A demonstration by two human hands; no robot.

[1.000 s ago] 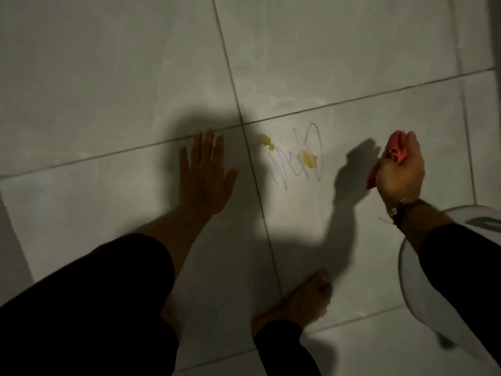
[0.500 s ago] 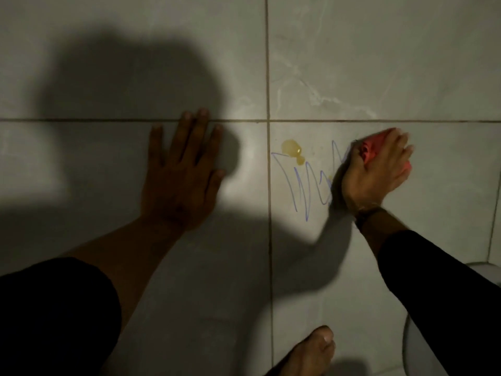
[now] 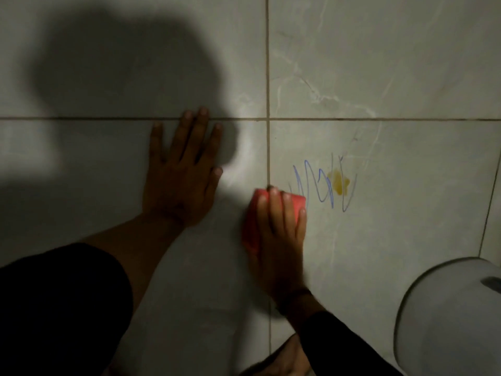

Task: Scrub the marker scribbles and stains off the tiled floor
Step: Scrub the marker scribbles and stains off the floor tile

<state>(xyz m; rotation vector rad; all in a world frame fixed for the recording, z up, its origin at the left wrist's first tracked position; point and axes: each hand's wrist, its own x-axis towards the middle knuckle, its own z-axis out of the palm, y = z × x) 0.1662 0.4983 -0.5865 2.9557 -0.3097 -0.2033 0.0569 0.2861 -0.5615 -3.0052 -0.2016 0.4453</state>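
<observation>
A blue marker scribble (image 3: 321,185) zigzags across a pale grey floor tile, with a yellow stain (image 3: 339,181) on its right part. My right hand (image 3: 279,234) presses a red cloth (image 3: 250,226) flat on the floor at the scribble's left end, over the vertical grout line. The fingers lie spread on top of the cloth. My left hand (image 3: 181,175) rests flat on the neighbouring tile to the left, fingers apart, holding nothing. The scribble's leftmost strokes are partly hidden by the cloth.
A white rounded container (image 3: 447,316) stands on the floor at the lower right. My bare foot (image 3: 287,359) shows at the bottom edge below my right arm. A large shadow covers the upper left tiles. Grout lines cross just above the hands.
My right hand has moved with the red cloth from the scribble's right end to its left end, uncovering the right yellow stain. The left yellow stain no longer shows. My left hand stays flat.
</observation>
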